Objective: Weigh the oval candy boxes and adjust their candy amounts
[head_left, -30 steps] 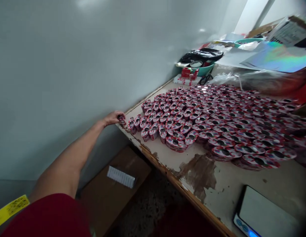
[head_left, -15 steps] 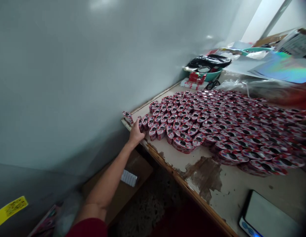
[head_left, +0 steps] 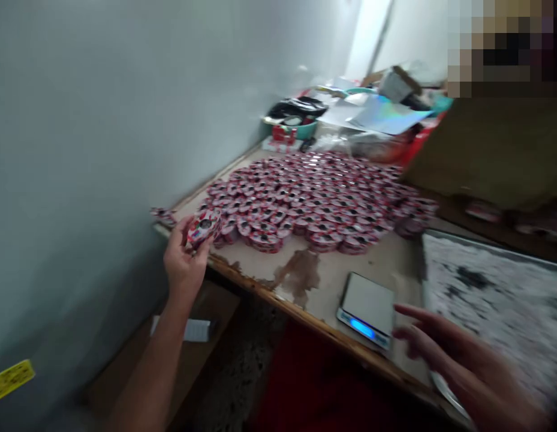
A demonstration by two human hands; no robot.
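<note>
In my view, the rolls [head_left: 300, 198] are spread on the worktop [head_left: 372, 261]. Before them, to the right, I see the kitchen scale [head_left: 370, 300]; the tray [head_left: 424, 270] lies right of it. Behind the rolls are the basin [head_left: 306, 130], at left, and the sheets [head_left: 390, 114], at right. A carton [head_left: 125, 366] is below the worktop.

The left hand [head_left: 186, 258] is gripping a patterned oval piece [head_left: 205, 226], the right hand [head_left: 458, 354] hovering beside the scale [head_left: 368, 300]!
</note>
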